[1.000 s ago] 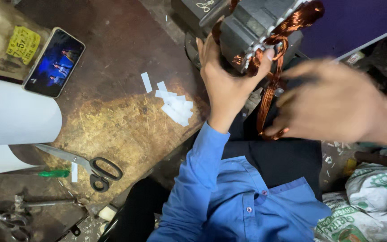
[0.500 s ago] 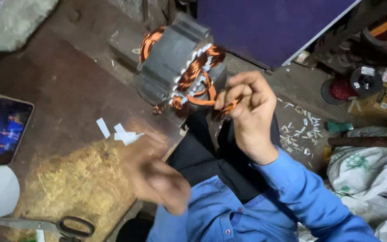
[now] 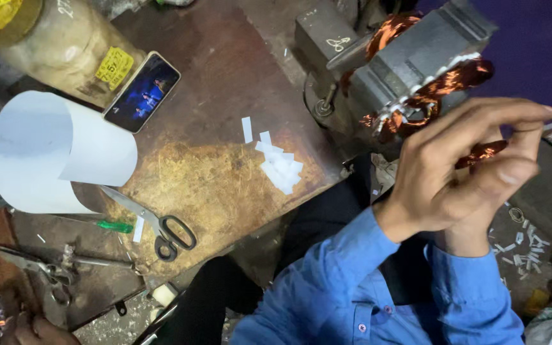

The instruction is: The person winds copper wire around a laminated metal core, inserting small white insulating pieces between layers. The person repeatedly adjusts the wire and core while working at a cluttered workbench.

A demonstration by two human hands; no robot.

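A grey motor stator (image 3: pixel 416 57) wound with copper coils sits clamped in a bench vise (image 3: pixel 324 48) at the top right. My left hand (image 3: pixel 448 172) is raised just below it, back toward the camera. Its fingers curl around a loose strand of copper wire (image 3: pixel 480 153) that leads from the windings. My right hand (image 3: pixel 471 233) is tucked behind the left one; only its wrist and part of a finger show, so its grip is hidden. Both sleeves are blue.
On the brown worktable (image 3: pixel 225 76) lie cut white paper strips (image 3: pixel 279 166), scissors (image 3: pixel 161 230), a lit phone (image 3: pixel 142 92), a curled white sheet (image 3: pixel 52 153), a jar (image 3: pixel 52 45), a green-handled tool (image 3: pixel 113 225) and pliers (image 3: pixel 52 268). Another person's hand (image 3: pixel 33 329) is at bottom left.
The view has swung back left over the table. My left hand rose from near my lap to the copper wire and now covers my right hand, which held the coil before.
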